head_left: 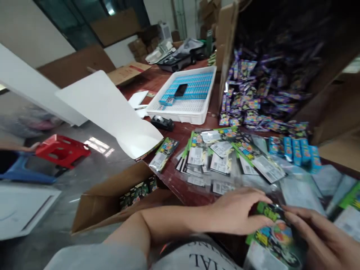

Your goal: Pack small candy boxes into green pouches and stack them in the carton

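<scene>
A black and green printed packet (277, 236) with a white label is held low at the right, near the table's front edge. My left hand (242, 212) grips its upper left side between thumb and fingers. On its right side, my right hand (317, 232) pinches the edge, fingers partly hidden. Beyond my hands lie flat labelled packets (222, 161) in an overlapping spread, with clear plastic sleeves (302, 193) beside them. Several small blue boxes (296, 152) stand in a row behind the sleeves.
A white tray (180, 114) holds blue boxes and a black phone (180, 90). Purple sachets (261, 90) fill an open carton at the right. A black tape dispenser (162, 122) sits near the tray. Below the table edge is an open cardboard box (98, 204). Another person's hand touches a red stool (63, 150).
</scene>
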Available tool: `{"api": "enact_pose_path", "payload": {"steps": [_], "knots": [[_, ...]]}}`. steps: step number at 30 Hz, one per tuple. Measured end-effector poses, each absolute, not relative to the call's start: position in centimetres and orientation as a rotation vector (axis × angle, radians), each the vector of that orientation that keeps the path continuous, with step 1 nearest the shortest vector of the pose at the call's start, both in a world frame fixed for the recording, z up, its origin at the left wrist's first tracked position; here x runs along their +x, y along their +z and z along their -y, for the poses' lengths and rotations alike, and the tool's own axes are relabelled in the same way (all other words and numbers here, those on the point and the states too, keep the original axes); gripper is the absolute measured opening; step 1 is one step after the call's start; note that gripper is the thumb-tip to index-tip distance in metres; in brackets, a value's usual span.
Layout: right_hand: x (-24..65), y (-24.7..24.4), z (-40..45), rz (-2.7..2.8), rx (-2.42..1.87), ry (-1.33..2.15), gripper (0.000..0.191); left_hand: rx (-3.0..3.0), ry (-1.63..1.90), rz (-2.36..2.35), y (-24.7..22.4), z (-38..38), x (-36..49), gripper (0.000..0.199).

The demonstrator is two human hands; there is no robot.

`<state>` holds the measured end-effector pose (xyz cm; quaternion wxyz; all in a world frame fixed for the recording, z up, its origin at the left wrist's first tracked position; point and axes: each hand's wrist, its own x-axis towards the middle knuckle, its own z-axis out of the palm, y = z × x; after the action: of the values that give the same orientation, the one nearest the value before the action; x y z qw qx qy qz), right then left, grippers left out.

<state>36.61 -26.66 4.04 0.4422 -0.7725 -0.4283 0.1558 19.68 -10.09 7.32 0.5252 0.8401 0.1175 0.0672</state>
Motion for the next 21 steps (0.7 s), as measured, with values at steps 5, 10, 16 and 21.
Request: {"api": "enact_pose_path", "payload": {"steps": [5,10,16,21], "knots": [[32.0,6.7,13.4,1.058,-1.706,0.494,0.034,2.414,0.306,-0.774,10.1,6.3,14.0,0.116],[30.3,6.0,6.1,1.440,-1.765,0.358,0.059,2.707,0.336,-1.344,9.0,-5.9,8.4,0.100],[35.6,6.5,6.9,1.597,-2.360,-0.072,0.066,2.954,0.100,-1.306,7.3,-11.3,8.6,0.078],[38.2,6.8,8.8,1.391,-2.689,-0.034,0.069,2.954,0.011,-0.761,8.7,-10.2,20.9,0.060]]}}
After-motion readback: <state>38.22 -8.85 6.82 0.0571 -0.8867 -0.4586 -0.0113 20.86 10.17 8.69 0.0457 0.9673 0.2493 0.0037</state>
